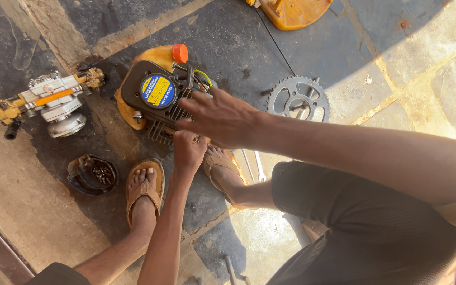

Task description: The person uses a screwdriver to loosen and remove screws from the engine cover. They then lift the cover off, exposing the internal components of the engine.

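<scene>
A small engine (157, 95) lies on the stone floor, with a yellow fuel tank, an orange cap (179, 53) and a black cover bearing a round blue and yellow sticker. My right hand (222, 117) rests flat on the engine's near side with its fingers spread. My left hand (188, 150) is a closed fist pressed against the cooling fins just below. A small metal tool tip shows at its knuckles; the rest of the tool is hidden. Both of my feet, in brown sandals (144, 184), stand close in front of the engine.
A toothed sprocket (297, 99) lies to the right of the engine. A silver and yellow shaft assembly (54, 103) lies at the left. A black cup with several screws (92, 174) sits by my left foot. Spanners (254, 166) lie by my right foot. A yellow cover (294, 11) is at the top.
</scene>
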